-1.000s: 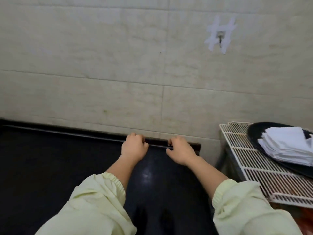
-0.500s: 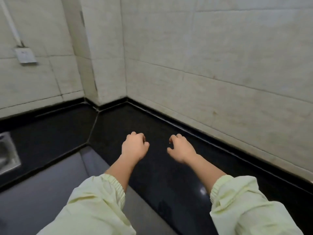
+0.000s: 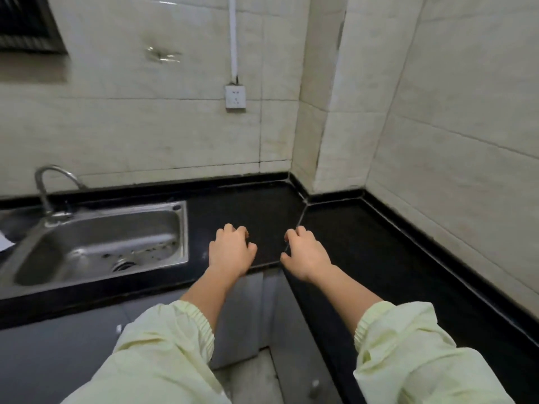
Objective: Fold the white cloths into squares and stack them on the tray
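No white cloth stack and no tray appear in the head view. My left hand [image 3: 232, 250] and my right hand [image 3: 304, 255] hover side by side over the inner corner of the black countertop [image 3: 364, 243]. Both hands have their fingers curled loosely inward and hold nothing. Pale yellow sleeves cover both forearms. A small white scrap [image 3: 4, 242] shows at the far left edge, beyond the sink; what it is cannot be told.
A steel sink [image 3: 102, 243] with a curved tap [image 3: 48, 185] is set in the counter at left. Tiled walls meet in a corner behind the counter, with a wall socket [image 3: 235, 96]. Grey cabinet fronts [image 3: 253, 310] run below the counter edge.
The view has swung left, from the wire rack with the tray of folded cloths, past the corner, to the sink. My hands kept their curled pose in front of me.
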`<state>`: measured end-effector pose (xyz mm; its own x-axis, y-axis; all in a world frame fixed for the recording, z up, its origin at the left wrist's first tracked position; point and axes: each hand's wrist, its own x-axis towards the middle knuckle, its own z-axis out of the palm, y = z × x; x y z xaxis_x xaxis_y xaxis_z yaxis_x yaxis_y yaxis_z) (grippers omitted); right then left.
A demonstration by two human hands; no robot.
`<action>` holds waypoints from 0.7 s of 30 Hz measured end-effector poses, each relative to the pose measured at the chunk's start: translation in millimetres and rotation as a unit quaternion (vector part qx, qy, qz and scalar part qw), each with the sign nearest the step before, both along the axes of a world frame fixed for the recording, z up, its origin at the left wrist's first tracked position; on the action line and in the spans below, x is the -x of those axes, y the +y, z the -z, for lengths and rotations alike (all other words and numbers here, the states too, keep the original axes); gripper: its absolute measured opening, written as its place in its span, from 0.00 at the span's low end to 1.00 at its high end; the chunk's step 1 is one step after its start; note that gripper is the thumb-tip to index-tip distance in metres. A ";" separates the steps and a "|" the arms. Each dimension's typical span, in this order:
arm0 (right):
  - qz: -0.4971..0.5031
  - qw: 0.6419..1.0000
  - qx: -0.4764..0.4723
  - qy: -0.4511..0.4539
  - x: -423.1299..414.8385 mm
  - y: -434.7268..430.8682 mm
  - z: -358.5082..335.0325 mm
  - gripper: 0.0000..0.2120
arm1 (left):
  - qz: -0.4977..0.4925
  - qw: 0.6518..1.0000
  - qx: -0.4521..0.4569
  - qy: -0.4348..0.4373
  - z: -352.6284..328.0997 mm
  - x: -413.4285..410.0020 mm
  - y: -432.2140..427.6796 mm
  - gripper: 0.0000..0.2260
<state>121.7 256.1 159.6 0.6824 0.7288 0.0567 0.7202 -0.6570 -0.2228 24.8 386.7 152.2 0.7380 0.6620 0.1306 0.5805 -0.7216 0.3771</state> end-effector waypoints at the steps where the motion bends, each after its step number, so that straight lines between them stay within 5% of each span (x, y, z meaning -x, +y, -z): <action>1: -0.016 1.000 0.006 0.001 -7.7 22.7 2.0 0.19 | -0.015 1.000 0.000 0.001 3.3 -4.9 19.0 0.16; 10: -0.158 0.986 0.048 -0.006 -52.4 212.8 13.9 0.20 | -0.150 0.988 -0.009 0.022 14.8 -21.8 172.0 0.17; 21: -0.307 0.949 0.072 -0.002 -4.5 411.7 23.7 0.22 | -0.307 0.951 0.028 0.031 31.1 50.2 330.6 0.18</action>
<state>126.2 667.8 135.9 0.1264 0.9894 -0.0718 0.9777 -0.1364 -0.1594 -25.3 717.3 121.1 0.2148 0.9753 0.0506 0.9083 -0.2185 0.3568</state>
